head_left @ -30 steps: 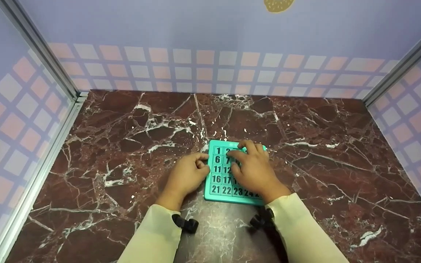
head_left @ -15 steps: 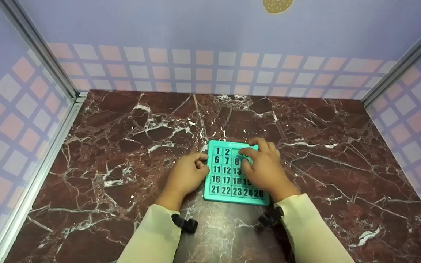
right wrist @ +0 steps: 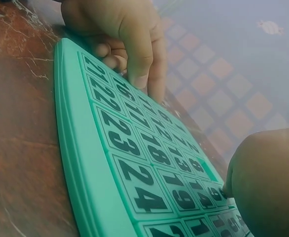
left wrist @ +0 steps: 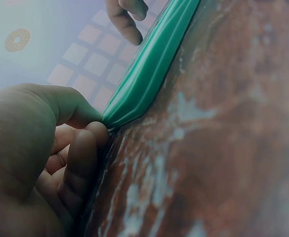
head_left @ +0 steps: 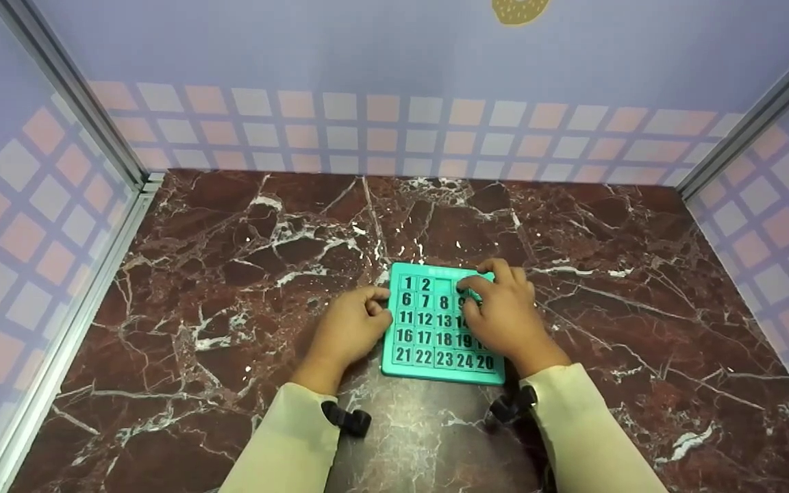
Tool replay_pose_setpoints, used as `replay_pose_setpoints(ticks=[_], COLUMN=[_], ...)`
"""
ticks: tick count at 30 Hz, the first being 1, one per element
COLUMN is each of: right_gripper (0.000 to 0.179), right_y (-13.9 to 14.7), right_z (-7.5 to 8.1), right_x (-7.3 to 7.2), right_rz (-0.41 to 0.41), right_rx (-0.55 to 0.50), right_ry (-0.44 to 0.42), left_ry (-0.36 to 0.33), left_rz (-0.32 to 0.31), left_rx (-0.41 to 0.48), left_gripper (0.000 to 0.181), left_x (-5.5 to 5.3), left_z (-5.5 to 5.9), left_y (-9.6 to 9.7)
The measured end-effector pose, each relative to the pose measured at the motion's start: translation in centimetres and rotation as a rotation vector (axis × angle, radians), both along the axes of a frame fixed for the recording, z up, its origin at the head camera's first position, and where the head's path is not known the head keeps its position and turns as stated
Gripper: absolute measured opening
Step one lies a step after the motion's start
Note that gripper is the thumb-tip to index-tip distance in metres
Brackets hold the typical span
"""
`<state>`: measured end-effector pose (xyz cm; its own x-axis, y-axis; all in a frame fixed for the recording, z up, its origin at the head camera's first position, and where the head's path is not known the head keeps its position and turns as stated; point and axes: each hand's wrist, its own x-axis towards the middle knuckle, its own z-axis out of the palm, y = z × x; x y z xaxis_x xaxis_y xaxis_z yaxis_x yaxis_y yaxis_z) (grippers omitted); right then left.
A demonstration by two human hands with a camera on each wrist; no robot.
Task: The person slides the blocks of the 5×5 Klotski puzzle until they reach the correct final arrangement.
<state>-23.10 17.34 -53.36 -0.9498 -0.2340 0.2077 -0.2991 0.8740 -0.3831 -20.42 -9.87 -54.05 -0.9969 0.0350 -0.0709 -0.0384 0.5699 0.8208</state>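
A turquoise number slide puzzle [head_left: 444, 376] lies flat on the marble-patterned table, with black-numbered tiles in rows. Its top row shows tiles 1 and 2, then a bare slot [head_left: 443, 285]. At the puzzle's left edge, my left hand [head_left: 353, 327] pinches the frame between thumb and finger; the left wrist view shows this grip at the frame's corner [left wrist: 129, 106]. Over the upper right part, my right hand [head_left: 507, 315] reaches with its index fingertip onto a top-row tile right of the slot. That tile's number is hidden, as are others beneath the hand.
Dark red marble table surface [head_left: 251, 274] surrounds the puzzle. Purple walls with pink and white squares [head_left: 384, 140] stand at the back and both sides, with metal strips in the corners. A black wrist camera [head_left: 348, 419] sits by the left sleeve.
My right hand has shifted right across the puzzle, its index fingertip going from near tile 2 to right of the slot. The bare slot is now uncovered. My left hand keeps its place.
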Motion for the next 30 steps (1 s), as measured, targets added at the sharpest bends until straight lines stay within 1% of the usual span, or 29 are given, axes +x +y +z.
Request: replay_pose_setpoints(ticks=[5, 12, 21, 30], right_gripper=[0.031, 0.035, 0.036, 0.035], right_y=[-0.5, -1.0, -1.6, -1.4], right_z=[0.0, 0.0, -0.1, -0.2], right_x=[0.0, 0.2, 0.2, 0.0], right_rz=[0.020, 0.048, 0.055, 0.076], right_rx=[0.014, 0.007, 0.009, -0.003], right_ry=[0.008, 0.017, 0.022, 0.036], left_ry=[0.003, 0.013, 0.016, 0.013], left_rz=[-0.001, -0.014, -0.011, -0.008], left_rx=[0.000, 0.015, 0.002, -0.006], left_gripper=[0.041, 0.043, 0.044, 0.042], left_x=[0.0, -0.1, -0.1, 0.0], left_z=[0.0, -0.2, -0.1, -0.1], left_y=[0.0, 0.0, 0.0, -0.1])
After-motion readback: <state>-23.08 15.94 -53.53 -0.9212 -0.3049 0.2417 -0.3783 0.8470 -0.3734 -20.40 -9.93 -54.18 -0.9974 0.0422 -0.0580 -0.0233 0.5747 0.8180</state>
